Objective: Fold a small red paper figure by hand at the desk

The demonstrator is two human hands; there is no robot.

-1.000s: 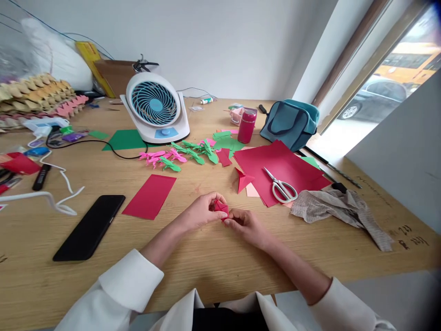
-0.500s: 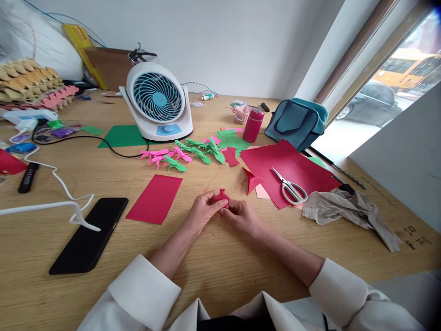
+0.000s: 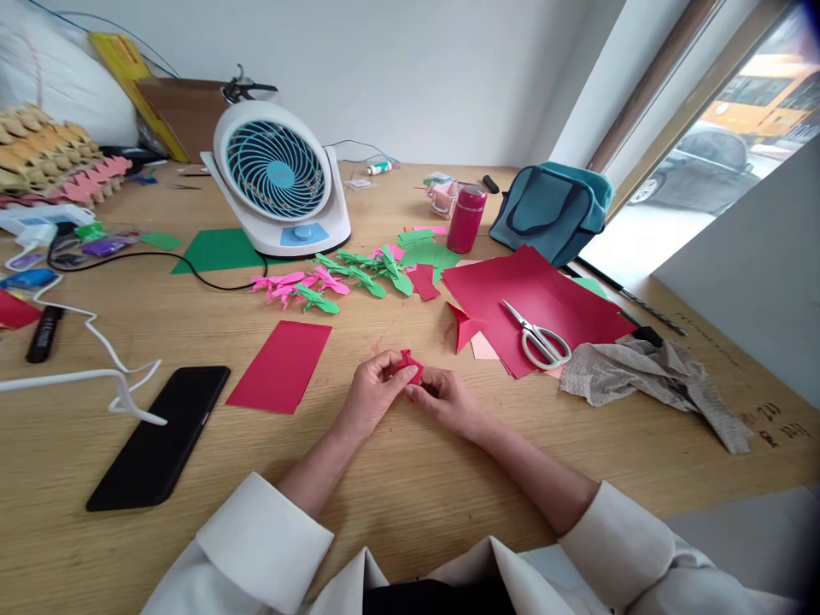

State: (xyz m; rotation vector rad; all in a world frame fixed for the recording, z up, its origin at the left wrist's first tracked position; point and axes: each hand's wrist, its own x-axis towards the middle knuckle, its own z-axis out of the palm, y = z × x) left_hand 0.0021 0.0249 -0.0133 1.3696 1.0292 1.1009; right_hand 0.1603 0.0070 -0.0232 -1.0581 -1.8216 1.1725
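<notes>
A small folded red paper piece [image 3: 408,367] sits between both of my hands, just above the wooden table [image 3: 410,504]. My left hand [image 3: 371,393] pinches it from the left with curled fingers. My right hand [image 3: 448,400] grips its right side, fingers closed round it. A flat red paper rectangle [image 3: 280,365] lies to the left of my hands. Another folded red paper shape [image 3: 465,326] stands to the upper right, beside a stack of red sheets [image 3: 531,299] with white-handled scissors [image 3: 541,337] on top.
A black phone [image 3: 160,434] and a white cable [image 3: 96,359] lie at the left. A white and blue desk fan [image 3: 277,179], pink and green folded paper pieces [image 3: 339,282], a red bottle [image 3: 465,219], a teal bag [image 3: 551,213] and a crumpled cloth [image 3: 653,376] fill the far and right side.
My hands stay together on the red paper piece and their fingers shift slightly on it. The view has moved a little, so everything on the table sits slightly differently in frame.
</notes>
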